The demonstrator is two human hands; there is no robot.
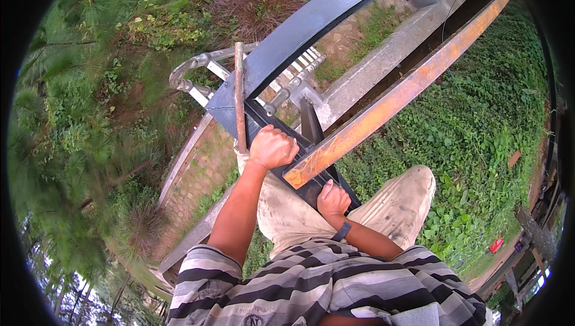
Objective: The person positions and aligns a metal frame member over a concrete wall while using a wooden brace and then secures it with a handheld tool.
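Striped shirt [299, 281] nearest, left hand [274, 147] and right hand [333, 199] sit curled, apart, on the dark beam [259, 117] before the lap [293, 221], flanking the rusty beam's end [303, 171], seemingly for balance, though their grip I cannot tell

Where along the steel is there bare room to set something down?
The grey beam is bare beyond the rod, and the rusty beam along its middle. Crowded: its near end, between the left hand and right hand.
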